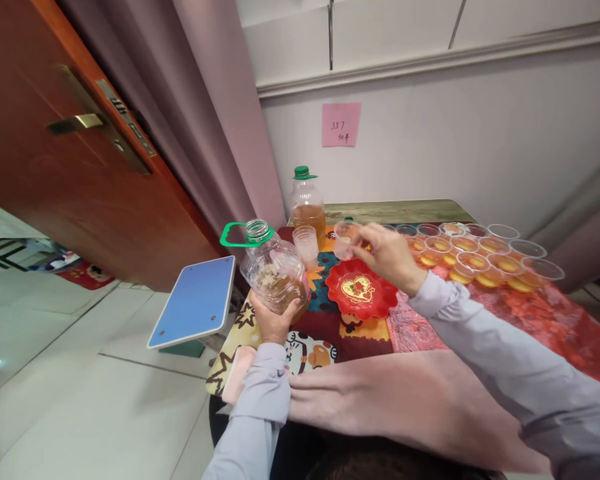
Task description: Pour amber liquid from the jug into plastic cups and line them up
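Note:
My left hand [275, 321] grips the lower part of a clear plastic jug [275, 273] with brownish liquid inside; the jug is uncapped, tilted a little left, with a green handle ring at its neck. My right hand [387, 252] pinches a clear plastic cup [347, 241] above a red scalloped plate [361, 290]. Between jug and cup stands a stack of clear cups [306, 245]. Behind it is a second jug [309, 210] with amber liquid and a green cap.
Several cups of yellow liquid [473, 261] crowd the right of the table. A blue-topped stool [195, 300] stands left of the table, near the wooden door [105, 173]. A pink cloth [410, 407] lies over the front edge. A pink note [341, 125] is on the wall.

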### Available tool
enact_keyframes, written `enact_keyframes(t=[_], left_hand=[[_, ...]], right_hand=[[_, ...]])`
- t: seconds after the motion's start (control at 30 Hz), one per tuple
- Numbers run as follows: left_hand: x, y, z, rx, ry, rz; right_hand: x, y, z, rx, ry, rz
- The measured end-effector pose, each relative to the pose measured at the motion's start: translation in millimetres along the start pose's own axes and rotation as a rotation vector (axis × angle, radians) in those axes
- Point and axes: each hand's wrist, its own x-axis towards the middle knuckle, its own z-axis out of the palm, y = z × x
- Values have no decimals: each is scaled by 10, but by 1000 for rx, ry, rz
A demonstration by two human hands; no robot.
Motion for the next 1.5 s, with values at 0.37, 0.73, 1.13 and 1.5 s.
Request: enact_keyframes(t=[0.37, 0.73, 1.13, 1.5], left_hand=[[33, 7, 9, -6, -9, 9], [76, 174, -21, -7, 23, 77], [227, 851, -352, 40, -86, -4], [236, 1414, -767, 513, -505, 191]], right_hand=[[-879, 345, 357, -85, -317, 102], [-775, -446, 106, 517, 345, 387], [-1167, -1078, 819, 1027, 24, 398], [-1194, -1022, 938, 1601, -126, 610]])
